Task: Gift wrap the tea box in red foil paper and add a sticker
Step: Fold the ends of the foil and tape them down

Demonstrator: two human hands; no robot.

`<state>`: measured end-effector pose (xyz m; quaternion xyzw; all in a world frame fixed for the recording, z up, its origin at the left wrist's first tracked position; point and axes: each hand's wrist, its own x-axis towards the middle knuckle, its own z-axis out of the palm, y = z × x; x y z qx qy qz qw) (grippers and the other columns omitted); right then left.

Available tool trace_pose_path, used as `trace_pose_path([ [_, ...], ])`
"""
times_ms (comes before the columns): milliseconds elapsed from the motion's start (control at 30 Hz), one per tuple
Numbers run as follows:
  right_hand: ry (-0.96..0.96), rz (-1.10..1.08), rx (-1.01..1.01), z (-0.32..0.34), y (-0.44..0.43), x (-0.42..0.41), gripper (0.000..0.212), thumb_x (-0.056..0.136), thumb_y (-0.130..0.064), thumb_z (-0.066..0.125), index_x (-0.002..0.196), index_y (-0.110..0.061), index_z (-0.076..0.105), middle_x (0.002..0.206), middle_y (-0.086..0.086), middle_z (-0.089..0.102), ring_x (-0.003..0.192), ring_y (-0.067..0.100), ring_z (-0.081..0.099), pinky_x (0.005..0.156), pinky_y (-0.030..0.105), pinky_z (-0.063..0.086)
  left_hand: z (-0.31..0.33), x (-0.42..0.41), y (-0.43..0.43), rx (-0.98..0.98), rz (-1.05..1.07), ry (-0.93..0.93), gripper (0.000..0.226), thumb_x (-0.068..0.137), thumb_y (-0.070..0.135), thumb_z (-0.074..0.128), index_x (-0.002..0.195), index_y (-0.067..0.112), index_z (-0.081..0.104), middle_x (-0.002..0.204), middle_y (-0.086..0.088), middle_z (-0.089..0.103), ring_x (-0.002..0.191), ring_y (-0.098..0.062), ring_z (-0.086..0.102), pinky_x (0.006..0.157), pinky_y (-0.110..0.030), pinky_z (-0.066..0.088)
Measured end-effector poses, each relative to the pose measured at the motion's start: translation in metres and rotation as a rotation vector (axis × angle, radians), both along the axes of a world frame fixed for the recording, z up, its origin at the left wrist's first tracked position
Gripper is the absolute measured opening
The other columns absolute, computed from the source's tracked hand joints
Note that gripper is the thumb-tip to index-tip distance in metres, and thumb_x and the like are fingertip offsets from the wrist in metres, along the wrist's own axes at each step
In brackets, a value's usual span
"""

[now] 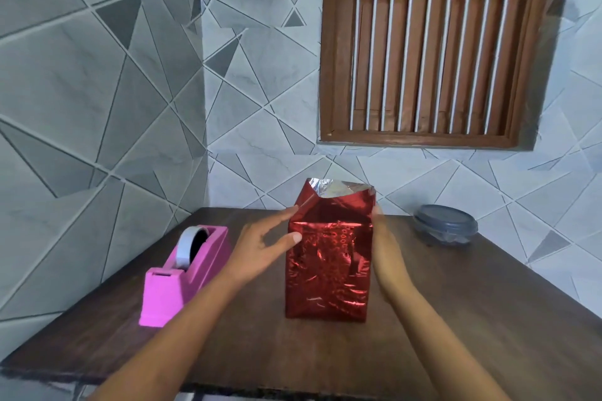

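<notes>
**Foil-covered box stands mid-counter between two flat hands**

The tea box (328,273) stands upright near the middle of the counter (472,319), a little closer to the far edge than to the near one. Red foil paper (332,205) covers every side that shows. Above the box top the foil rises as a loose, unfolded collar, and its silver inner face shows at the open mouth.

The left hand (260,249) is released, its fingers straight and spread. The thumb tip touches the box's front left edge, and the forefinger lies against the foil collar on the left side. The right hand (384,247) is also released and grasps nothing. It lies flat along the box's right side with the fingers pointing up toward the collar; its fingertips are blurred.

A pink tape dispenser (169,286) sits along the left edge of the counter, well apart from the box, with a roll of tape (185,246) seated in it. A round grey container (444,225) with its lid on sits near the far right corner.

Behind the counter is a wall (97,75) of grey geometric tiles, with a brown wooden window shutter (430,49) set in it.
</notes>
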<state>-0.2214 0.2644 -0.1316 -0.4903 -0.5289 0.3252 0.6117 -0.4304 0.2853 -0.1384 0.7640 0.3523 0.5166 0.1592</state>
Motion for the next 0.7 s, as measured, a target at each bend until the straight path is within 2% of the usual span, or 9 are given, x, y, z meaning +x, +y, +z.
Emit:
trace_pose_path([
  [100,0.034,-0.061,0.024,-0.003,-0.002,-0.006,0.061,0.089,-0.068,0.027,0.106,-0.026,0.067,0.106,-0.002,0.067,0.103,0.016,0.061,0.094,0.031,0.043,0.004,0.002,0.002,0.011,0.011,0.029,0.045,0.080,0.031,0.069,0.123,0.031,0.056,0.127,0.013,0.058,0.118,0.013,0.047,0.097,-0.003,0.033],
  [200,0.010,-0.086,0.052,-0.006,-0.006,-0.006,0.065,0.084,-0.075,0.025,0.104,-0.028,0.066,0.102,-0.002,0.066,0.101,0.017,0.061,0.091,0.031,0.042,0.006,0.001,0.007,0.040,0.008,0.108,0.050,0.079,0.040,0.070,0.124,0.037,0.051,0.125,0.025,0.054,0.117,0.017,0.045,0.097,-0.003,0.032],
  [267,-0.018,-0.077,0.061,-0.008,-0.008,-0.006,0.080,0.070,-0.084,0.021,0.103,-0.028,0.067,0.102,-0.002,0.067,0.099,0.017,0.061,0.092,0.033,0.043,0.006,0.001,0.010,0.066,0.000,0.198,0.056,0.077,0.052,0.063,0.129,0.036,0.049,0.130,0.025,0.050,0.123,0.012,0.043,0.105,-0.013,0.032],
  [333,-0.045,-0.088,0.074,-0.008,-0.007,-0.004,0.084,0.065,-0.084,0.018,0.102,-0.026,0.068,0.100,-0.003,0.068,0.098,0.015,0.062,0.090,0.031,0.043,0.008,0.002,0.016,0.097,-0.007,0.300,0.061,0.078,0.057,0.058,0.134,0.033,0.048,0.137,0.019,0.048,0.129,0.004,0.039,0.110,-0.027,0.031],
  [433,-0.038,-0.073,0.084,-0.006,-0.008,0.000,0.073,0.076,-0.077,0.023,0.096,-0.024,0.069,0.097,-0.003,0.069,0.095,0.012,0.062,0.083,0.028,0.043,0.014,0.001,0.019,0.071,-0.043,0.341,0.061,0.078,0.057,0.058,0.133,0.034,0.049,0.139,0.017,0.047,0.132,-0.001,0.037,0.112,-0.038,0.029],
  [533,-0.043,-0.107,0.090,-0.001,-0.007,0.003,0.051,0.097,-0.054,0.028,0.094,-0.022,0.067,0.100,0.000,0.067,0.089,0.006,0.059,0.080,0.026,0.037,0.015,-0.003,0.020,0.056,-0.084,0.352,0.061,0.078,0.053,0.060,0.134,0.031,0.049,0.140,0.017,0.046,0.132,0.000,0.036,0.112,-0.041,0.029],
  [567,-0.073,-0.171,0.126,0.002,-0.006,0.005,0.045,0.098,-0.048,0.029,0.095,-0.021,0.065,0.103,0.001,0.066,0.089,0.004,0.057,0.081,0.025,0.035,0.015,-0.004,0.019,0.057,-0.092,0.354,0.061,0.078,0.053,0.060,0.134,0.032,0.048,0.139,0.018,0.046,0.132,0.002,0.034,0.113,-0.040,0.028],
  [633,-0.179,-0.326,0.329,0.012,-0.006,0.004,0.039,0.096,-0.044,0.034,0.111,-0.019,0.060,0.118,-0.002,0.061,0.102,0.006,0.054,0.086,0.022,0.035,0.014,-0.005,0.017,0.054,-0.098,0.359,0.062,0.077,0.052,0.060,0.134,0.034,0.046,0.140,0.020,0.044,0.133,0.003,0.032,0.114,-0.036,0.026],
  [700,-0.295,-0.317,0.549,0.031,-0.012,0.000,0.039,0.093,-0.038,0.036,0.120,-0.019,0.058,0.119,-0.011,0.059,0.107,-0.001,0.051,0.085,0.011,0.037,0.013,-0.006,0.016,0.061,-0.096,0.374,0.062,0.077,0.051,0.060,0.135,0.036,0.044,0.141,0.020,0.042,0.134,0.002,0.030,0.114,-0.035,0.025],
])
